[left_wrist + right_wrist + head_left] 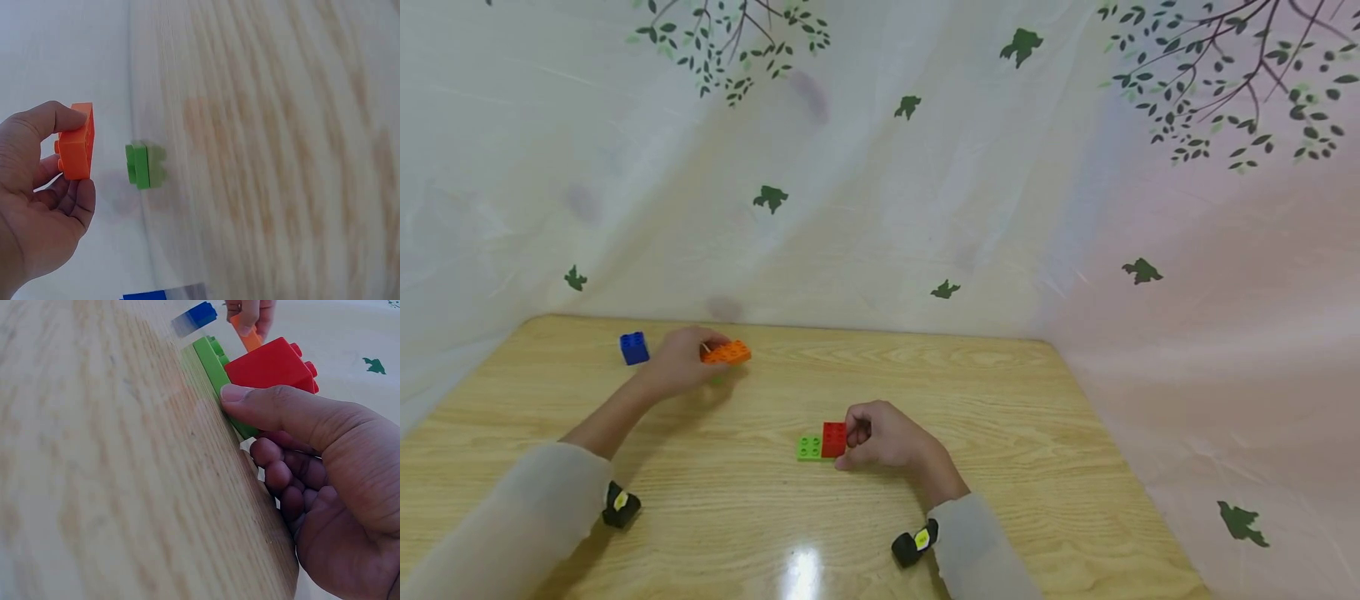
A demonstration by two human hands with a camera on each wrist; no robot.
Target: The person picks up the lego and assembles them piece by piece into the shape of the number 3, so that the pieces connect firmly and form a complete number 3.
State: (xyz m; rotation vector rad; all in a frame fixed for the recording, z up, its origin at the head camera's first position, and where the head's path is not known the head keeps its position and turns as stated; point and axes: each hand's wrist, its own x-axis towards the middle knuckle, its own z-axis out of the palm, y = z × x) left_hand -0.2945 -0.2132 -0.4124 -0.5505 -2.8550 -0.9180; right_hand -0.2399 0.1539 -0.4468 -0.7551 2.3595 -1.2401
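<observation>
At the back left, my left hand (pixel 681 362) pinches an orange toy brick (pixel 727 352) between thumb and fingers, held off the table. Below it a small green brick (pixel 142 167) stands on the table, mostly covered by the hand in the head view. Nearer the middle lies a flat light green brick (pixel 808 447), its left studs bare. A red brick (pixel 833 439) sits upright on its right part. My right hand (pixel 887 435) grips the green brick's right end beside the red one, with the thumb (pixel 240 394) along its near side.
A blue brick (pixel 634 348) stands at the table's back left, left of my left hand. The wood-grain table (pixel 1000 417) ends at a hanging pale cloth (pixel 865 242) with leaf prints, behind and to the right. A dark wrist camera (pixel 914 546) sits at each sleeve.
</observation>
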